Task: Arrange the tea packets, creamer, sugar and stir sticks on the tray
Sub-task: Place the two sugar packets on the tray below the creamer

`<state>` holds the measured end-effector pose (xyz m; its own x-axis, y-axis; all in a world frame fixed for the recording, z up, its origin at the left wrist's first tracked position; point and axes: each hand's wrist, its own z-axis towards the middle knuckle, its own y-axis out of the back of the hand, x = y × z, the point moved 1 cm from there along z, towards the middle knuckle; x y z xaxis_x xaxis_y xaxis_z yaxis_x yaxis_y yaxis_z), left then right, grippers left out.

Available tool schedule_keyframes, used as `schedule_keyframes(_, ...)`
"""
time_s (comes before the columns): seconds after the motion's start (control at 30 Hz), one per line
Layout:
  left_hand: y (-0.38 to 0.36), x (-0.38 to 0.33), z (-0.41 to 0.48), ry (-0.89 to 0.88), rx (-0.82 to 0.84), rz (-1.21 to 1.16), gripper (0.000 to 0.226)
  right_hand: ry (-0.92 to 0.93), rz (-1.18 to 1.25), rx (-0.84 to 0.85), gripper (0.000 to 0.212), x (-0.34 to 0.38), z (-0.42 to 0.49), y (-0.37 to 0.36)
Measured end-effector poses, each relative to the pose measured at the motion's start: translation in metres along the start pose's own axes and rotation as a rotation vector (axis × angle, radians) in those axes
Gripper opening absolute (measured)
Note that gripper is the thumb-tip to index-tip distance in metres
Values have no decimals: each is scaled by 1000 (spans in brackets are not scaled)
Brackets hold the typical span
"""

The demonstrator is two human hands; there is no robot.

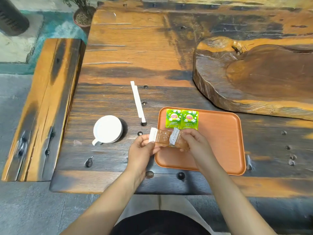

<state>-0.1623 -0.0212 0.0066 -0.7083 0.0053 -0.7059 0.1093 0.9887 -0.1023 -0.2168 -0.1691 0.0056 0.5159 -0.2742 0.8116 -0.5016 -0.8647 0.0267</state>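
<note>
An orange tray (220, 141) lies on the wooden table, right of centre. Two green tea packets (181, 119) lie side by side in its far left corner. Over the tray's left edge my left hand (141, 148) holds a brown and white sugar packet (160, 137). My right hand (194, 141) grips a second brown and white packet (177, 138) just beside the first; the two packets touch or overlap. A white wrapped stir stick (137, 101) lies on the table left of the tray.
A white mug (107, 129) stands on the table left of the hands, handle toward me. A thick carved wooden slab (254, 78) rises behind the tray at right. A wooden bench (45, 107) runs along the left, with a potted plant (83, 14) beyond.
</note>
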Motion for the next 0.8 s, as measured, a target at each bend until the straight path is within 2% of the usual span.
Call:
schedule_keyframes(0.13,-18,17,-4,81,138,24,21,18,-98,-94,22,-17,-9,25)
schedule_keyframes(0.23,-26,30,-6,115,180,46,20,-3,-148,-129,20,-33,-16,39)
schedule_keyframes(0.37,-33,45,-12,171,181,44,19,-32,-156,-43,11,-47,-25,47)
schedule_keyframes(0.53,-39,60,-17,203,149,105,19,-28,-248,20,24,-64,-21,53)
schedule_keyframes(0.63,-34,69,-15,99,79,288,21,-27,-347,29,27,-72,-16,53)
schedule_keyframes(0.8,-26,71,-15,-232,-90,714,25,5,-527,47,36,-77,-7,41)
